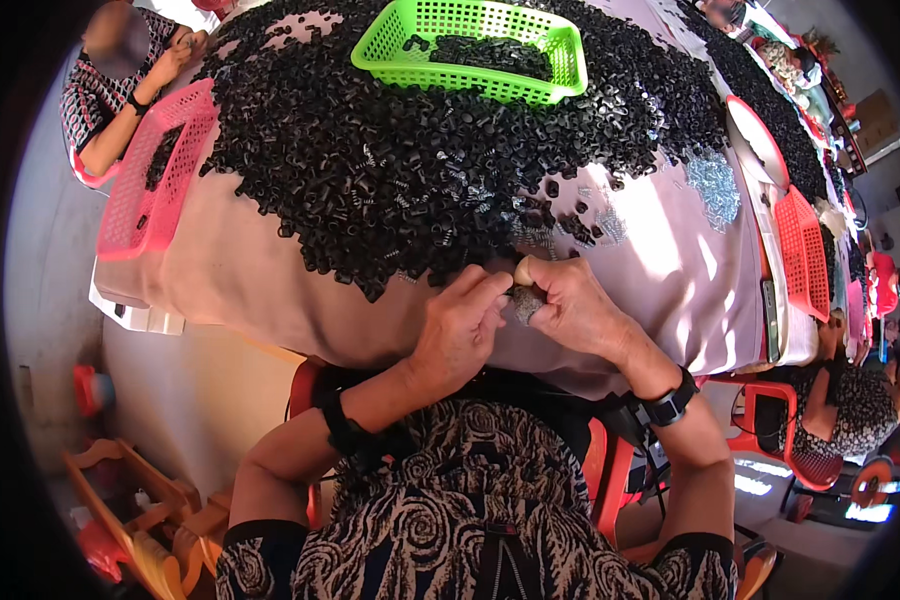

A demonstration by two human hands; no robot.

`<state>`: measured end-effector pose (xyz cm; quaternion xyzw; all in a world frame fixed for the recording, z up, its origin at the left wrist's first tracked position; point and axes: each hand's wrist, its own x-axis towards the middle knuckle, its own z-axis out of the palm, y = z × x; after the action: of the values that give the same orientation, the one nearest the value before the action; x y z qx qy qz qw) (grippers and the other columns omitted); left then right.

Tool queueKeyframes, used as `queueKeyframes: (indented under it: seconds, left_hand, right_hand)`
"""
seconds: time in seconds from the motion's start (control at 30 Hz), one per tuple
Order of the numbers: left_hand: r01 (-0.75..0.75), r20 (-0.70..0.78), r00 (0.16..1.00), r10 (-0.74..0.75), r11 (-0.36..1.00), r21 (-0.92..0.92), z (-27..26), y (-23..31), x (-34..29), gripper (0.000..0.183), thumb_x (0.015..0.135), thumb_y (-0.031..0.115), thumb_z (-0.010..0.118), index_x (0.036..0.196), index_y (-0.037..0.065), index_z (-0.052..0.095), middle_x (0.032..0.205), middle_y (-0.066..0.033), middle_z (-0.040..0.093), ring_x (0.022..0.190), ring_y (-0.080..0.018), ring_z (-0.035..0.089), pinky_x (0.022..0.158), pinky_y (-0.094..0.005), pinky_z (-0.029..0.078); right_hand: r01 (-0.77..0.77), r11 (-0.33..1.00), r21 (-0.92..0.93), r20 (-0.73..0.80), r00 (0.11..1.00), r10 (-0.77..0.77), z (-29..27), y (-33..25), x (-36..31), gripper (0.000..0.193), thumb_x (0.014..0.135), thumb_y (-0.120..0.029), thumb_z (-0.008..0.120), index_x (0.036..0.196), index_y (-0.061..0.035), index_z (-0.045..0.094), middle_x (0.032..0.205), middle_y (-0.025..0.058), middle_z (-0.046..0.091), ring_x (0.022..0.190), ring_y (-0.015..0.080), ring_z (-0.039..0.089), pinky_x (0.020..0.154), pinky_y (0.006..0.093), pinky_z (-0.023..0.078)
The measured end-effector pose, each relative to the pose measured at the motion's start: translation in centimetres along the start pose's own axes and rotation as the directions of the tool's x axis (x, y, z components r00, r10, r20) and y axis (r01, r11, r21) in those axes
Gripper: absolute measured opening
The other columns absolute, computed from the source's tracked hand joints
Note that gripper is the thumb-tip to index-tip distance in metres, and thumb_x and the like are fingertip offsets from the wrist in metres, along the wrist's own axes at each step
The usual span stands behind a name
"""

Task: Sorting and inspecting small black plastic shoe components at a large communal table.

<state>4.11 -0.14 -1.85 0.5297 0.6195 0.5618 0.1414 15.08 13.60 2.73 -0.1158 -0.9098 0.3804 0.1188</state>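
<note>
My left hand [460,325] and my right hand [582,312] meet at the near edge of the cloth-covered table, fingertips almost touching. Both are closed in a pinch. A tiny dark bit shows between the fingertips, too small to name. Against my right fingers is a rough grey piece [527,304]; whether it is held or worn on a finger I cannot tell. Just beyond my hands spreads a wide heap of small black plastic parts [370,190], with some small metal springs [455,175] scattered over it.
A green basket [470,78] holding black parts sits on the heap. At the left edge is a pink basket [120,225], near another person [105,100]. Clear springs or coils [713,190] lie in a pile at right, by a white tray [755,140] and a red basket [800,250].
</note>
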Motion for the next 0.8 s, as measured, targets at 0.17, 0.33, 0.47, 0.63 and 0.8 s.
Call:
queueKeyframes:
  seconds: [0.17, 0.33, 0.47, 0.63, 0.8]
  left_hand:
    - [0.062, 0.094, 0.994, -0.049, 0.989, -0.136, -0.8, 0.7, 0.7, 0.018, 0.088, -0.007, 0.050, 0.104, -0.004, 0.058, 0.085, -0.0092, 0.054, 0.068, -0.0147, 0.064, 0.059, -0.0232, 0.050]
    - [0.125, 0.106, 0.989, -0.100, 0.957, -0.263, -0.7, 1.0, 0.8, 0.017, 0.089, -0.006, 0.051, 0.105, -0.005, 0.057, 0.088, -0.0083, 0.055, 0.073, -0.0148, 0.065, 0.061, -0.0232, 0.051]
    - [0.258, 0.217, 0.959, -0.180, 0.870, -0.419, -0.9, 1.2, 1.0, 0.017, 0.089, -0.006, 0.052, 0.105, -0.004, 0.057, 0.092, -0.0075, 0.053, 0.075, -0.0136, 0.064, 0.064, -0.0220, 0.052]
    - [0.182, 0.254, 0.964, -0.083, 0.900, -0.397, -1.9, 1.4, 1.3, 0.020, 0.085, -0.004, 0.059, 0.104, 0.000, 0.061, 0.105, -0.0076, 0.046, 0.093, -0.0147, 0.055, 0.080, -0.0252, 0.046]
    - [-0.015, 0.217, 0.972, 0.091, 0.944, -0.330, -2.0, 1.5, 1.4, 0.022, 0.082, -0.001, 0.065, 0.103, 0.003, 0.064, 0.115, -0.0092, 0.041, 0.106, -0.0194, 0.047, 0.088, -0.0314, 0.044]
  right_hand:
    - [-0.080, 0.987, 0.141, 0.011, 0.997, 0.079, -0.5, -0.4, -0.6, 0.009, 0.071, 0.007, 0.050, 0.077, -0.0001, 0.050, 0.063, 0.0093, 0.046, 0.060, 0.0119, 0.043, 0.056, 0.0279, 0.040]
    - [-0.137, 0.959, 0.247, 0.117, 0.987, 0.110, -1.9, -0.1, -0.8, 0.006, 0.077, 0.003, 0.055, 0.083, 0.0008, 0.056, 0.065, 0.0030, 0.052, 0.064, 0.0062, 0.045, 0.057, 0.0262, 0.041]
    - [-0.202, 0.899, 0.389, 0.267, 0.959, 0.100, -2.9, 0.7, -0.6, 0.003, 0.082, -0.004, 0.061, 0.084, -0.0022, 0.061, 0.067, -0.0060, 0.053, 0.062, 0.0032, 0.044, 0.053, 0.0241, 0.039]
    - [-0.434, 0.778, 0.454, 0.422, 0.874, 0.240, -3.5, 0.0, -1.0, 0.009, 0.084, -0.016, 0.064, 0.084, -0.0075, 0.063, 0.068, -0.0094, 0.049, 0.061, 0.0000, 0.038, 0.050, 0.0186, 0.030]
    - [-0.562, 0.624, 0.543, 0.503, 0.812, 0.294, -2.5, -1.4, -1.4, 0.026, 0.085, -0.036, 0.064, 0.086, -0.0105, 0.061, 0.065, -0.0096, 0.038, 0.057, 0.0013, 0.037, 0.045, 0.0188, 0.027]
